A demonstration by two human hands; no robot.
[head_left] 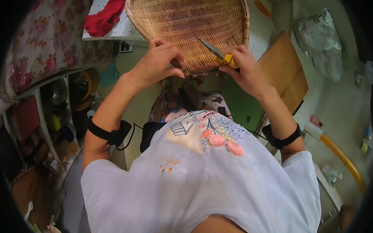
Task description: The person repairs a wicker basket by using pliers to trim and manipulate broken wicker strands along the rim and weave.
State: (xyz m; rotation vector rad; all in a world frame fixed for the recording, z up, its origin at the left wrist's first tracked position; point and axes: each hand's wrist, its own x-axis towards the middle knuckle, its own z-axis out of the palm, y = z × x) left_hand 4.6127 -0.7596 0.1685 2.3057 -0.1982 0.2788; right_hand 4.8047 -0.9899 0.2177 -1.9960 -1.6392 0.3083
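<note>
A wide woven wicker winnowing basket lies in front of me, its near end jutting past the worktop edge. That near end looks rough and frayed. On its near left edge is my left hand, fingers curled over and thumb below, gripping the rim. My right hand is closed round the yellow handle of a pair of scissors. The grey blades point up and to the left, over the weave near the basket's near right side. Part of the handle is hidden in my palm.
A red cloth lies on the speckled worktop, left of the basket. Brown wooden boards stand at the right. Shelves with pots fill the left side below a flowered curtain. A yellow pipe is at right.
</note>
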